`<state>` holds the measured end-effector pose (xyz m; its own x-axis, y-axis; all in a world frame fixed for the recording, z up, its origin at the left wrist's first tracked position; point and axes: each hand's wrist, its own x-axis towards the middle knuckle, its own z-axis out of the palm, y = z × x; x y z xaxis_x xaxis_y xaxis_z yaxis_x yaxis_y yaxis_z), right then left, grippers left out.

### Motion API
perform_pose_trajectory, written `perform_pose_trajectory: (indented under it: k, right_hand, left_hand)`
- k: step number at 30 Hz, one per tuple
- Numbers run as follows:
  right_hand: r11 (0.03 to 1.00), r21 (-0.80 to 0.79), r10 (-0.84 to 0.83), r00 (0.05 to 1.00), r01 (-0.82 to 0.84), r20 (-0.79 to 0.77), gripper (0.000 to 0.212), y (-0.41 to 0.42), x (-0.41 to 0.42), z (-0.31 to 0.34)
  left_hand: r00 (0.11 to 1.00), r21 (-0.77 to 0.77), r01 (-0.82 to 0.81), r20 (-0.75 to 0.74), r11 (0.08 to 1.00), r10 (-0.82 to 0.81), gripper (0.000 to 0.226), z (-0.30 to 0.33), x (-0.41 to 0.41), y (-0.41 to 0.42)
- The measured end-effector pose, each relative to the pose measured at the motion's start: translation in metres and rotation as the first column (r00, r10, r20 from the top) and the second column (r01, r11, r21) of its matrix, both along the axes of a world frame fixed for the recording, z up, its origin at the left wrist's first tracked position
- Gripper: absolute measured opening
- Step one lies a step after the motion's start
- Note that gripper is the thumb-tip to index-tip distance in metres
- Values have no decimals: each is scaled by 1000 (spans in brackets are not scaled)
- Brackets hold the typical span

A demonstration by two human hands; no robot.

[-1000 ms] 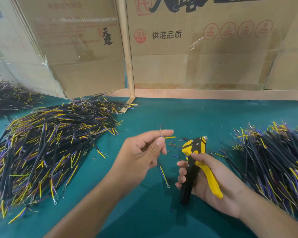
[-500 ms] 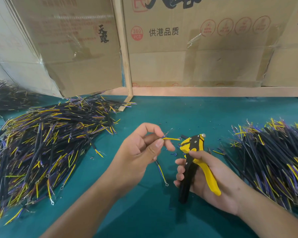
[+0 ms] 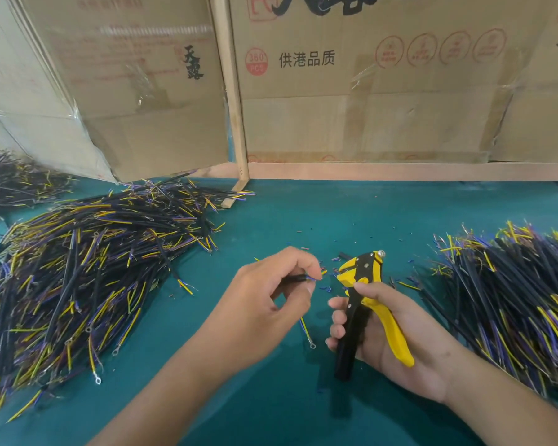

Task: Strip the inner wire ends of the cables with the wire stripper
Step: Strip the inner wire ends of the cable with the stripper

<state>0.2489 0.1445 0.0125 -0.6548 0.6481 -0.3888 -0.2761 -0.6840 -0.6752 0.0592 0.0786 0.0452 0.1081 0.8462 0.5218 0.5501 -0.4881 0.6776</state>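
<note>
Left grip (image 3: 271, 304) pinches one cable (image 3: 298, 279) between thumb and fingers; its wire ends point right, long axis roughly level, toward the wire stripper (image 3: 363, 300). Right grip (image 3: 397, 339) is wrapped round the stripper handles, head tilted up and left, just beside the wire tips but apart. Judgement: the tips must next enter the head. Both hands hover above the worktop (image 3: 319, 220).

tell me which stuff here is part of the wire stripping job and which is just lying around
In the job: left hand pinching one cable; right hand gripping the wire stripper; cable piles left and right.

Lying about: cardboard boxes, wooden frame, insulation scraps on the green mat.
</note>
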Motion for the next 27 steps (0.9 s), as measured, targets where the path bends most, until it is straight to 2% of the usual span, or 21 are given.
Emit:
perform_pose_trajectory:
  k: [5,9,12,15,18,23,27]
  right_hand:
    - [1000,11,5,1000,-5,5,39,0,1,0]
    - [994,101,47,998,-42,-51,34,-1,2,1]
    - [985,157,95,985,-72,-141,39,-3,4,1]
    - [970,192,185,965,-149,-185,33,-8,4,1]
    - [950,225,255,952,-215,-167,27,-13,3,1]
    - [928,271,299,945,-255,-135,23,-17,2,2]
    - [900,330,338,933,-283,-124,17,-18,2,3]
  left_hand:
    - [994,64,-60,-88,996,65,20,1,-3,2]
    - [999,24,-33,26,999,33,9,2,-4,3]
    - [988,-54,-44,145,998,51,15,1,-7,5]
    - [975,-87,-66,206,994,83,14,-1,-11,7]
    - [976,-97,-75,197,992,93,19,-3,-10,8]
    - [987,-67,-58,146,996,67,10,-7,-10,9]
    - [990,-45,-67,125,997,72,14,-7,-10,10]
